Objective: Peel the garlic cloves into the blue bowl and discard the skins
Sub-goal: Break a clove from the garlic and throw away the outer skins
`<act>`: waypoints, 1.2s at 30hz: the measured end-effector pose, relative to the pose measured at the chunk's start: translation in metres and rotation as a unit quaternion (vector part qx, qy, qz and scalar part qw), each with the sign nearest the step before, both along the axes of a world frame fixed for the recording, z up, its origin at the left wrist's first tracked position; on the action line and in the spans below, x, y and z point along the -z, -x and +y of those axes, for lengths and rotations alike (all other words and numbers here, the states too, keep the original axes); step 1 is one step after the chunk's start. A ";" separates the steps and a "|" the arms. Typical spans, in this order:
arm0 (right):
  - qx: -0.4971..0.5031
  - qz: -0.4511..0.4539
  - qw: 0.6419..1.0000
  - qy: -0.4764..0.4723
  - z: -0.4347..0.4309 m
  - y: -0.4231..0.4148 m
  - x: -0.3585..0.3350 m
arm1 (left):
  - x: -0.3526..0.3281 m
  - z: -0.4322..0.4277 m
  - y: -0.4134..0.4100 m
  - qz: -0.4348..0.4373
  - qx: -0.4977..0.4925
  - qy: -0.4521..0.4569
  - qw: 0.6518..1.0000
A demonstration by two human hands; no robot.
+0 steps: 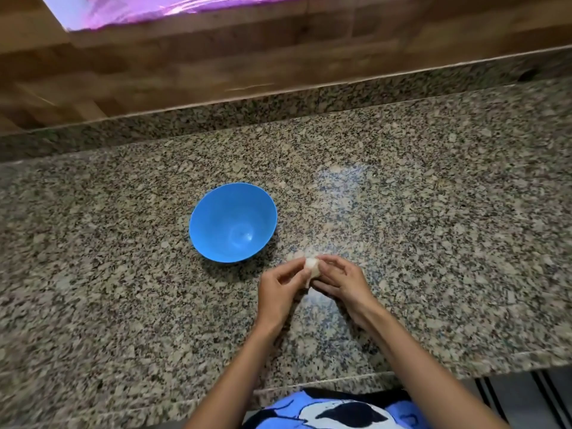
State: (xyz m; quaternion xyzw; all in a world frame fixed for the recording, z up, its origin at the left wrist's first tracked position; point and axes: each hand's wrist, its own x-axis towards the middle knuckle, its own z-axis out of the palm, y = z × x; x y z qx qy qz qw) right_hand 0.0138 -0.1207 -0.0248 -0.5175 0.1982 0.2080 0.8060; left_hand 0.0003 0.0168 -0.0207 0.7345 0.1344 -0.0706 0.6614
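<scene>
A blue bowl (232, 222) stands on the speckled granite counter (433, 227), and nothing shows inside it. Just right of and nearer than the bowl, both hands meet over the counter around a pale garlic piece (311, 268). My left hand (280, 291) pinches it from the left with curled fingers. My right hand (342, 281) grips it from the right, fingers bent over its top. A strip of pale skin hangs down from the garlic between the hands. Much of the garlic is hidden by the fingers.
A low granite upstand and a wood-panelled wall (216, 63) close off the back of the counter. The counter's front edge (340, 383) runs just ahead of my body. A small pale scrap, perhaps skin, lies on the counter (297, 254) behind the hands.
</scene>
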 end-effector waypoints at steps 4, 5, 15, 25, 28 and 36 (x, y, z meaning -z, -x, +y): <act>-0.022 -0.001 1.000 0.015 0.002 0.000 0.000 | 0.004 0.002 -0.004 0.005 0.008 0.018 1.000; -0.025 0.000 1.000 0.017 0.002 0.001 0.000 | 0.005 0.002 -0.004 0.006 0.013 0.026 1.000; 0.016 -0.008 1.000 0.004 0.002 0.010 0.000 | 0.010 0.009 -0.007 0.035 0.043 0.055 0.997; -0.021 0.014 0.997 -0.077 -0.004 0.010 0.001 | 0.000 0.014 -0.014 -0.001 0.097 0.044 0.994; -0.013 0.000 0.998 -0.064 -0.007 0.009 0.004 | 0.002 0.012 -0.012 -0.030 0.110 0.001 0.993; -0.027 -0.005 1.000 -0.016 -0.010 0.011 0.012 | 0.004 0.014 -0.015 -0.016 0.124 -0.006 0.992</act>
